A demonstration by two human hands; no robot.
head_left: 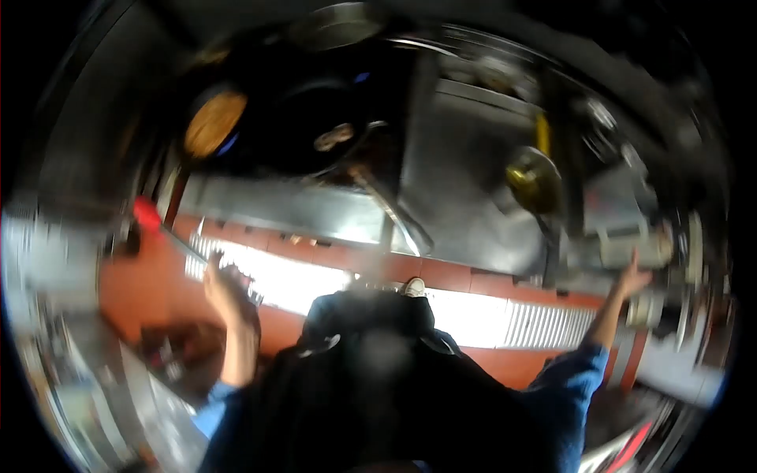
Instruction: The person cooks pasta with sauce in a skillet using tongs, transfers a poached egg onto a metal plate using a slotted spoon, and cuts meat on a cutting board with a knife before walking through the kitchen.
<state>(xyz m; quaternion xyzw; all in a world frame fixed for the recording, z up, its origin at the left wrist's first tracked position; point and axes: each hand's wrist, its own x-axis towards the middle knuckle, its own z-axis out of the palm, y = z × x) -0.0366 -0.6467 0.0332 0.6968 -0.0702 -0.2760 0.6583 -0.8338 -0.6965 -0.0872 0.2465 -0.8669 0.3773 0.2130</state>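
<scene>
My left hand point(227, 293) is closed around the grey shaft of a long utensil with a red end point(147, 213); motion blur hides its exact kind. The red end points away from me, out over the floor left of the stove front. On the far right, my right hand point(632, 281) reaches out with its fingers apart, beside a pale container point(637, 249). Whether the fingertips touch that container, I cannot tell. Nothing shows in this hand.
A dark pan point(303, 154) on the stove holds a small browned piece of food point(334, 137). Left of it lies a round tan food point(215, 124), near a blue flame. A bowl of yellowish liquid point(534, 180) stands on the steel counter point(469, 150). Below are red floor tiles point(134, 296).
</scene>
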